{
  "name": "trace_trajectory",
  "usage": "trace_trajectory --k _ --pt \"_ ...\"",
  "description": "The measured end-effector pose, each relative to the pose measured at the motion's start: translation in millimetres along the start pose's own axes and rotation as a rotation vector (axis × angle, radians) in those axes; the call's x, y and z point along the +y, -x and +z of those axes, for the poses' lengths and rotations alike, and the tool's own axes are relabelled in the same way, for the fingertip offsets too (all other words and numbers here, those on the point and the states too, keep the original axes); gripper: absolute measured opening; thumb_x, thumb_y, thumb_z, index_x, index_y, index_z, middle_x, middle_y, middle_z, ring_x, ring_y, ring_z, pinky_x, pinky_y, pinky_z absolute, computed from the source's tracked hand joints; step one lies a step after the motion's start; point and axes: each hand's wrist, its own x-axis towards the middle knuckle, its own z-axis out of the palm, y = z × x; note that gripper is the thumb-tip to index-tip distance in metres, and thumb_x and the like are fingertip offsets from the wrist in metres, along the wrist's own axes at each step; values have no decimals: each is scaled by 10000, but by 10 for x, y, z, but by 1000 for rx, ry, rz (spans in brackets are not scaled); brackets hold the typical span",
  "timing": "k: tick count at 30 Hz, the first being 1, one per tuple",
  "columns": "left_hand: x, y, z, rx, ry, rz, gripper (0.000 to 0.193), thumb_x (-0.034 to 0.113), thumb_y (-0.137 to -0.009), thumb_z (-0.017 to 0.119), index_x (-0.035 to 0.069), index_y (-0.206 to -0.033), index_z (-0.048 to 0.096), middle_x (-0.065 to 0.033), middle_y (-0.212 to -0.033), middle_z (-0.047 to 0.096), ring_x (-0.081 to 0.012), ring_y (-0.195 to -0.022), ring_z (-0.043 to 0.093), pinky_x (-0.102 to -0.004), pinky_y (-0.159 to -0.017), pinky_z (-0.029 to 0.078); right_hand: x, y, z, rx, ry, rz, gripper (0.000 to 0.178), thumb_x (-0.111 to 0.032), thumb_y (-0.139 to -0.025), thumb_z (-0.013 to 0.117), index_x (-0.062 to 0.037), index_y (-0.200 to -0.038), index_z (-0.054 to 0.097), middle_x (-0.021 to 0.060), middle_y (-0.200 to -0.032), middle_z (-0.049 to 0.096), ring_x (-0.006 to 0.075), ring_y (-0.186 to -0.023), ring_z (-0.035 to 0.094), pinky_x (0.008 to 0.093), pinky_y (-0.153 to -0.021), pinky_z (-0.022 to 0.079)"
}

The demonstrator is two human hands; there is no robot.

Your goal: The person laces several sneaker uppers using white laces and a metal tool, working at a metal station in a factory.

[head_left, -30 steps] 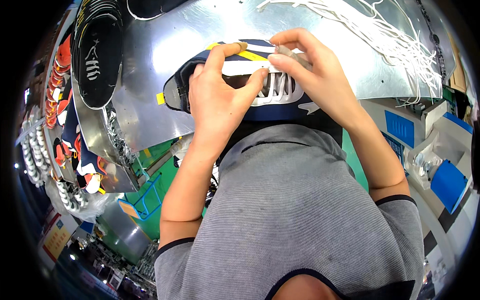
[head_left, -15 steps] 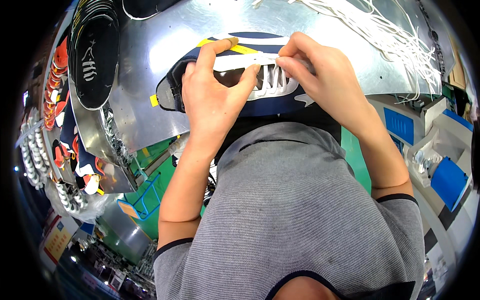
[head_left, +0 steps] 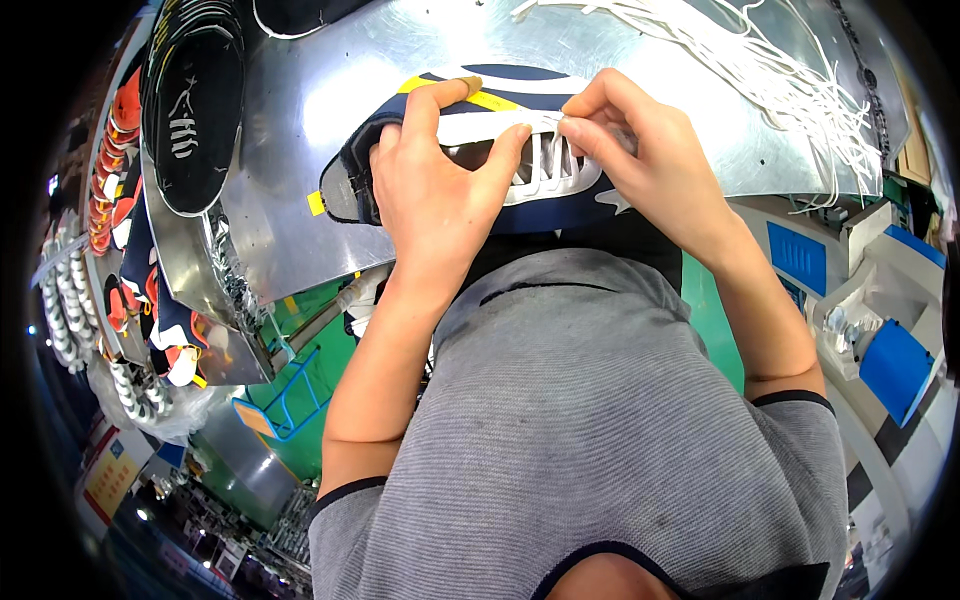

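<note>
A navy sneaker (head_left: 522,217) with white and yellow trim lies sideways in front of me on the metal table. My left hand (head_left: 432,190) grips its upper, fingers over the far side and thumb along the white eyelet strip. At the toe end, my right hand (head_left: 655,145) pinches thumb and forefinger together at the far eyelet row, on a white shoelace (head_left: 541,162) whose rungs cross the shoe's opening. The fingertips hide the lace's end. A yellow tab sticks out at the heel.
Loose white laces (head_left: 760,85) lie heaped at the table's far right. Stacked black shoe uppers (head_left: 200,110) stand at the left edge, and another dark piece (head_left: 300,12) lies at the far edge. A blue-and-white machine (head_left: 850,290) is at my right.
The sneaker and both hands have shifted slightly to the right. My right hand still pinches at the eyelets, and my left hand keeps its hold on the sneaker.
</note>
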Motion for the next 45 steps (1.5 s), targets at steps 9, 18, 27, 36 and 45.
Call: trace_trajectory --k 9,18,27,36,45 --pt "-10 31 -25 0 18 29 440 251 -743 807 80 -1116 647 -101 -898 699 -280 -790 598 -388 -782 453 -69 -43 -84 -106 107 11 121 -129 -887 670 -37 -882 593 99 -700 642 257 -601 614 358 -552 458" --pt "76 21 -16 -74 314 -40 327 12 -846 687 14 -1162 604 -85 -998 713 -83 -730 655 -233 -657 511 -24 -205 241 -95 538 -302 140 -112 -841 602 12 -901 576 160 -705 649 362 -736 673 455 -627 522" --pt "35 -85 -75 -195 403 -208 579 -20 -794 722 3 -1309 459 -169 -1141 636 -194 -939 678 -311 -838 552 100 -139 -149 -35 23 116 209 -186 -903 683 -48 -1059 674 4 -794 649 51 -731 545 222 -639 432" --pt "182 -198 -191 -308 666 -381 646 -23 -782 732 -24 -1342 411 -164 -1170 616 -214 -991 658 -301 -883 533 231 -130 107 282 52 160 155 -194 -835 685 -134 -971 729 39 -686 669 181 -571 619 294 -555 482" --pt "195 -227 -306 -450 714 -487 597 3 -812 737 -17 -1334 448 -156 -1128 645 -192 -983 653 -321 -913 513 148 -127 129 83 225 -387 172 -120 -775 743 -130 -943 708 13 -814 688 193 -653 665 287 -554 507"
